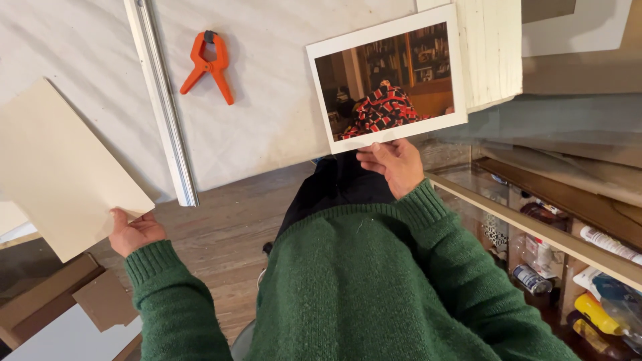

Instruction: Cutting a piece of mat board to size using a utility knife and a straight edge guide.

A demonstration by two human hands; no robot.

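Observation:
My right hand (396,164) grips the lower edge of a white-bordered photo print (388,77), holding it up over the table edge. The print shows a red and black checked shape in a room with bookshelves. My left hand (136,232) pinches the near corner of a beige rectangular board (59,164) at the left, held tilted off the table's side. Both arms wear green knitted sleeves.
A white-covered table (267,100) carries an orange spring clamp (209,65) and a long metal straightedge (164,100). A white wooden block (493,50) sits by the print. Shelves (575,247) with bottles and tubes stand at right. Cardboard pieces (60,301) lie on the wooden floor at lower left.

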